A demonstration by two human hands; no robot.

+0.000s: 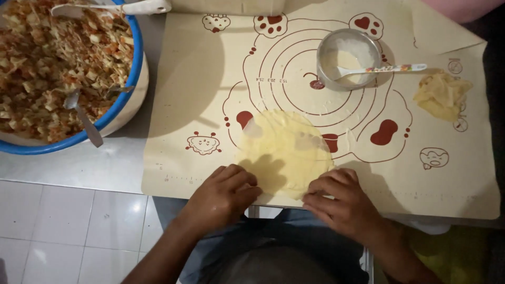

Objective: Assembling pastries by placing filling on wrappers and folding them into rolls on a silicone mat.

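Beige and printed with dark red paw shapes and ringed circles, the pastry mat (pixel 200 94) is the biggest thing I see, spread over the table (pixel 94 163), and I will place everything else from it. Off its left edge stands a large bowl (pixel 138 63) with a blue rim, heaped with chopped filling in orange and tan bits; 2 spoons sit in it, a metal spoon (pixel 84 118) leaning over the near rim and a white spoon (pixel 113 8) lying across the far rim. At the mat's near edge, about the middle, lies a thin round pale yellow wrapper (pixel 286 147), flat on the printed circles. My left hand (pixel 223 194) rests on the mat's near edge at the wrapper's left side, fingers (pixel 239 176) curled and pressing down on its rim, nothing closed inside them. My right hand (pixel 342 202) is at the wrapper's right near side, fingers (pixel 323 186) bent and touching its edge, likewise gripping nothing. Toward the mat's far side, right of centre, stands a small metal bowl (pixel 329 44) of white paste with a small patterned spoon (pixel 389 68) propped on its rim. Near the mat's right edge lies a crumpled yellow wrapper scrap (pixel 442 94).
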